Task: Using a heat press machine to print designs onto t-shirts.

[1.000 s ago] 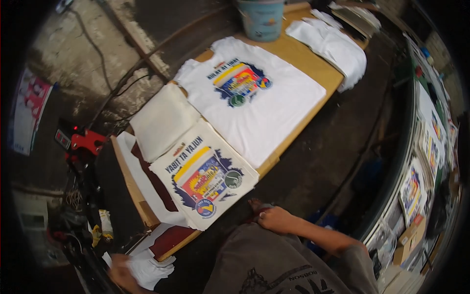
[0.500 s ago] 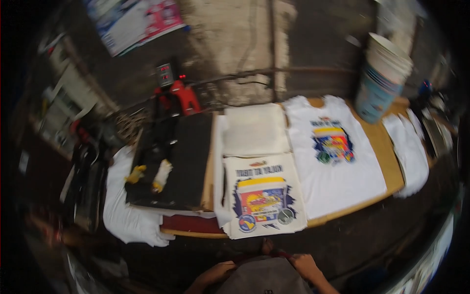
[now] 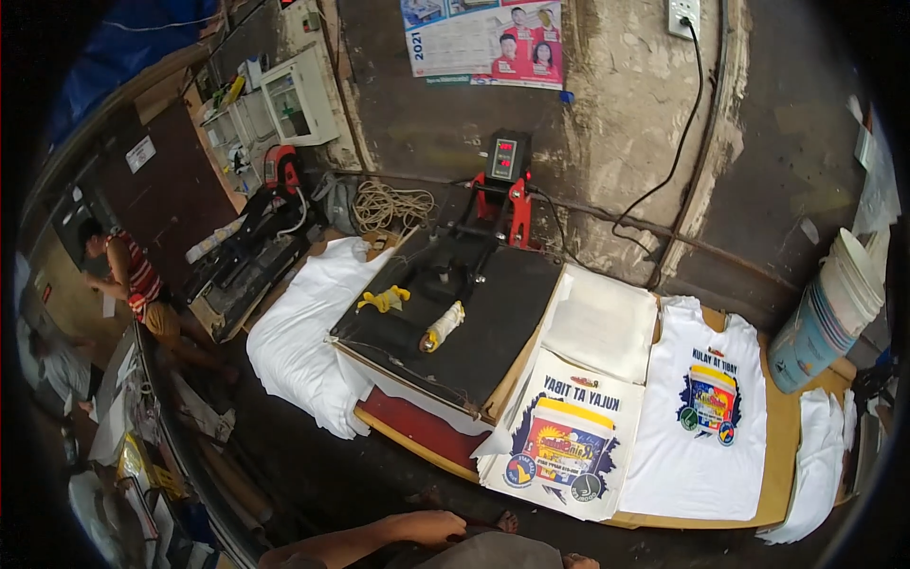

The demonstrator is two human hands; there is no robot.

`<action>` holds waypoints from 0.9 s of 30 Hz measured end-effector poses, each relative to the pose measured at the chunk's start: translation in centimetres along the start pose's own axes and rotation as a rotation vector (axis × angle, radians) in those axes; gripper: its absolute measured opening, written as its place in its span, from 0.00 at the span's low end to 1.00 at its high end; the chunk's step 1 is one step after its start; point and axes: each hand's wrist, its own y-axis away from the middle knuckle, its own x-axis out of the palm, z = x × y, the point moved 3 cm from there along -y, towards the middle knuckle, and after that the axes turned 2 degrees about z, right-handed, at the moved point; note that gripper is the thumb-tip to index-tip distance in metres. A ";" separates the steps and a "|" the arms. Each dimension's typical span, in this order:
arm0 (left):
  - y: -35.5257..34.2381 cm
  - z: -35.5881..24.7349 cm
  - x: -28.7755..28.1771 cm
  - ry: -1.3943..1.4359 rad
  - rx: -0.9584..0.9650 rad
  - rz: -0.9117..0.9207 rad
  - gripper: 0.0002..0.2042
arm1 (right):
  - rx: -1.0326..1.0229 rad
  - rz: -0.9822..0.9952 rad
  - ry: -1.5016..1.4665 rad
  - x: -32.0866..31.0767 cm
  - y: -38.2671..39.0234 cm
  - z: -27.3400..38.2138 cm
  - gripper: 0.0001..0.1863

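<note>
My left hand [image 3: 441, 528] rests at my waist by the table's front, its fingers curled on something I cannot make out. My right hand [image 3: 578, 561] barely shows at the bottom edge, fingers hidden. In front, a black heat press [image 3: 483, 322] with yellow and white wrappings on its handles lies over a red pad [image 3: 417, 425]. To its right are a stack of printed transfer sheets [image 3: 512, 467], blank cream sheets [image 3: 602, 318] and a white printed T-shirt [image 3: 687, 465]. White fabric [image 3: 313, 313] drapes off the table to the press's left.
A second press [image 3: 227, 294], a rope coil [image 3: 389, 204] and cabinet [image 3: 299, 104] stand leftward. A person in a striped top [image 3: 133, 275] stands far left near a cluttered rail [image 3: 180, 450]. Stacked buckets [image 3: 820, 313] and folded shirts [image 3: 815, 455] are at the right.
My view has swung up and leftward, revealing the wall, second press and person. My left hand was low at the left a second ago and is now at my waist; my right has dropped mostly from view.
</note>
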 end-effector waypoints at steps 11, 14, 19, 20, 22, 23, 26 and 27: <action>3.1 -4.7 -2.1 0.018 -0.071 -0.034 0.10 | 0.061 0.127 -0.046 2.0 0.2 -1.9 0.11; 2.8 -3.2 -1.3 0.039 -0.252 0.147 0.11 | 0.081 0.166 -0.057 2.9 -0.2 -2.6 0.12; 3.5 -0.6 0.5 0.016 -0.182 0.102 0.12 | 0.203 0.285 -0.127 4.1 -1.8 -3.7 0.16; 3.5 -1.1 -0.1 -0.031 -0.192 0.119 0.11 | 0.327 0.367 -0.190 4.8 -2.1 -4.3 0.20; 3.1 -3.1 -2.2 0.002 -0.243 0.201 0.11 | 0.321 0.376 -0.185 5.3 -2.7 -5.1 0.19; 3.2 -3.9 -2.5 0.026 -0.299 0.268 0.11 | 0.299 0.377 -0.176 5.3 -2.9 -5.0 0.19; 2.8 -2.9 -1.5 0.073 -0.403 0.282 0.13 | 0.229 0.385 -0.146 5.3 -3.7 -4.6 0.18; 2.5 -2.0 -0.9 0.080 -0.409 0.276 0.13 | 0.204 0.390 -0.134 5.3 -4.0 -4.5 0.18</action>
